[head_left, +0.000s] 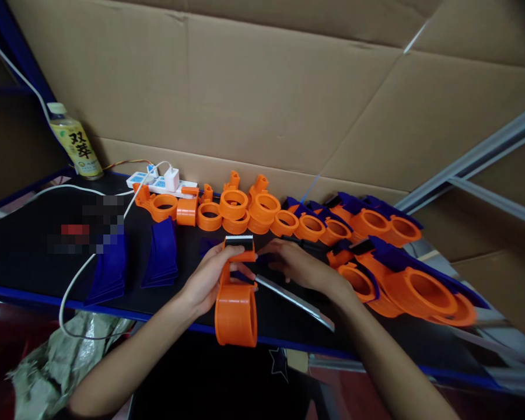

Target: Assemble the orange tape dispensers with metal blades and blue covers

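My left hand [207, 277] grips an orange tape dispenser [236, 315] by its upper part, thumb pressed near the top. The dispenser's ring hangs downward, and a toothed cutting blade [239, 238] lies across its head. Just right of the dispenser's head, my right hand [295, 262] is over the black table, its fingers loosely bent and apart. Nothing can be made out in those fingers, though their tips are partly in shadow. Below the right hand a long silvery metal strip [295, 300] slants down to the right.
Orange dispenser bodies [234, 204] line the back; others with blue pieces [413, 286] crowd the right. Two stacks of blue plastic plates [161, 256] stand left. A power strip [157, 182], white cable [72, 280] and drink bottle [76, 143] are farther left. Cardboard [262, 87] walls the back.
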`<state>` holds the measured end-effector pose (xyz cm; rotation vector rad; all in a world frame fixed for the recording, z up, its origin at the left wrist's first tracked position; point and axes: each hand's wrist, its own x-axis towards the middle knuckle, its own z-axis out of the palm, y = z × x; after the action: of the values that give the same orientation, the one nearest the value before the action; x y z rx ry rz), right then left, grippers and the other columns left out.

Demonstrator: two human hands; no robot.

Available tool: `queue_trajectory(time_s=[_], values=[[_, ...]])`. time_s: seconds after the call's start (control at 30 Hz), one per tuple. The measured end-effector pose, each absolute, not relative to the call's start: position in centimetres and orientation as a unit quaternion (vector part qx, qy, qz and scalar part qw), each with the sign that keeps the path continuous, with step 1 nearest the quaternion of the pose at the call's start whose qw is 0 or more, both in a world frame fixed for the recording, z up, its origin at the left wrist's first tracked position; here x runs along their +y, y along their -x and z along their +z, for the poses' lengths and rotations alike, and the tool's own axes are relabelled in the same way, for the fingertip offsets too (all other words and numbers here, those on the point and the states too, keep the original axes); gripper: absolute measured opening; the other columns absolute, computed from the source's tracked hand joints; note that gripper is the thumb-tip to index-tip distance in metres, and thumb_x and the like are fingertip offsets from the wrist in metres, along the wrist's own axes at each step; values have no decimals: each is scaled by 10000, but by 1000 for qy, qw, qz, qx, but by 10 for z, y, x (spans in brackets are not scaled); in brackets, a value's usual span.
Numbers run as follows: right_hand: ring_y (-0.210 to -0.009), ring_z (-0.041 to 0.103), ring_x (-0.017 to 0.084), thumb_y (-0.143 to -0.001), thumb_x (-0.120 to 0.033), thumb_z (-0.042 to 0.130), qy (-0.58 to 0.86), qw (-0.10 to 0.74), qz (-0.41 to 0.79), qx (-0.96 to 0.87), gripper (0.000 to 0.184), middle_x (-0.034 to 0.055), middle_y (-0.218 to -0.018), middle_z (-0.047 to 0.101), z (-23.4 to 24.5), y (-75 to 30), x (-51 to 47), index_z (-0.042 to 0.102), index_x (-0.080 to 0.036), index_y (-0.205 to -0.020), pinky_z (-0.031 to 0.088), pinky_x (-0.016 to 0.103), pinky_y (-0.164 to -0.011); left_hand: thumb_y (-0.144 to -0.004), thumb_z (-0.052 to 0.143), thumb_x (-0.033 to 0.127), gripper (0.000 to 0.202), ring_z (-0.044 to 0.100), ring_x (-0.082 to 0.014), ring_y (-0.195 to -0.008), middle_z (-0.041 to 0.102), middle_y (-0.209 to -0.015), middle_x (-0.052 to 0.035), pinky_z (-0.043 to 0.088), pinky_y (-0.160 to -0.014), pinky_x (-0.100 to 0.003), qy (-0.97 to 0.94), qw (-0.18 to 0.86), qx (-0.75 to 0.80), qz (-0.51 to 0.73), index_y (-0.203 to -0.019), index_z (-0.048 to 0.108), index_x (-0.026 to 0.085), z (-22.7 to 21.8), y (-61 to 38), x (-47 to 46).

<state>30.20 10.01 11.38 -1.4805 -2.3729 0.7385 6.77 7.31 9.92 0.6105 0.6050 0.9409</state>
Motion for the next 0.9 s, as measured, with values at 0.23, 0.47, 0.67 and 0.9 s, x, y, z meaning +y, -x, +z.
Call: queue_trajectory(time_s=[0.23, 0.47, 0.67, 0.9], values=[[-641, 636, 129, -862, -407, 737, 492, 367, 399, -681, 440, 15, -862, 685, 135, -286, 79, 640, -218, -1247, 565, 259, -556, -818, 710, 307, 235, 687, -179, -605, 739, -930, -78, 638, -636, -400, -268, 811, 283, 437, -978, 623, 157, 97, -71, 73], [-727, 661, 151, -825, -360, 807, 477, 390, 236, -752, 370, 16, -852, 721, 132, -258, 58, 731, -251, -1171, 555, 266, -657, -835, 687, 308, 199, 651, -151, -567, 684, -792, -21, 641, -576, -373, -266, 818, 273, 430, -958, 607, 174, 102, -70, 66], [-1132, 696, 217, -822, -216, 811, 383, 415, 137, -814, 379, 68, -1240, 726, 131, -266, 52, 719, -272, -1186, 572, 350, -968, -775, 733, 221, 184, 633, -157, -537, 671, -717, -13, 648, -552, -411, -276, 837, 267, 390, -913, 624, 165, 109, -65, 60], [-1113, 711, 216, -833, -249, 805, 368, 344, 9, -864, 423, 100, -1245, 717, 143, -270, 38, 681, -253, -1237, 603, 327, -891, -803, 725, 227, 195, 592, -130, -472, 634, -610, 32, 628, -515, -356, -312, 834, 264, 371, -971, 632, 193, 114, -67, 52]])
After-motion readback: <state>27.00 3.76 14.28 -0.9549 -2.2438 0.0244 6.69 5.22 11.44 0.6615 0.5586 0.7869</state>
